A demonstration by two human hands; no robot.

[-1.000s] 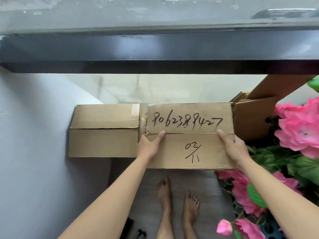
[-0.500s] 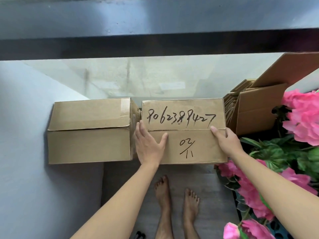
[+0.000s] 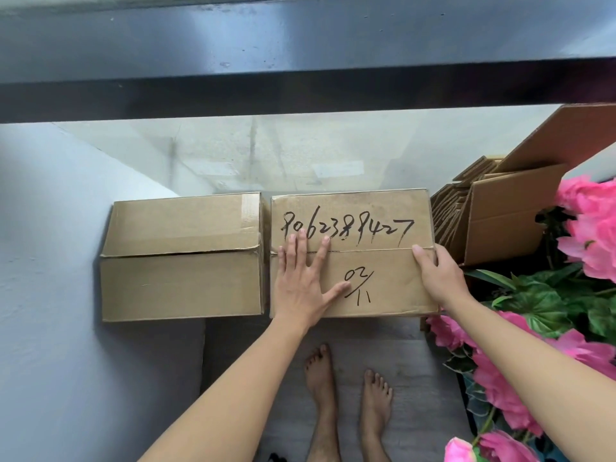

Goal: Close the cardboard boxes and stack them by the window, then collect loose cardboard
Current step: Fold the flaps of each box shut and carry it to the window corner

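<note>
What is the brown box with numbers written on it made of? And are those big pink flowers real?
The brown box with black handwritten numbers looks like plain matte cardboard: creased flaps, soft worn edges. The pink flowers look artificial, perhaps fabric or plastic: very even colour, stiff shiny green leaves. I can't be sure from here.

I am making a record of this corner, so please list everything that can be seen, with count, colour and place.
Closed brown cardboard box with black handwritten numbers: one, brown, centre, by the window.
Closed plain brown cardboard box: one, brown, left of it, against the wall.
Open brown cardboard box: one, brown, right, flat cardboard pieces beside it.
Pink flowers with green leaves: several, pink and green, right edge.
Dark window frame: one, dark grey, top.
Left hand: flat on the numbered box.
Right hand: at its right edge.
Bare feet: two, on the grey floor.
</note>
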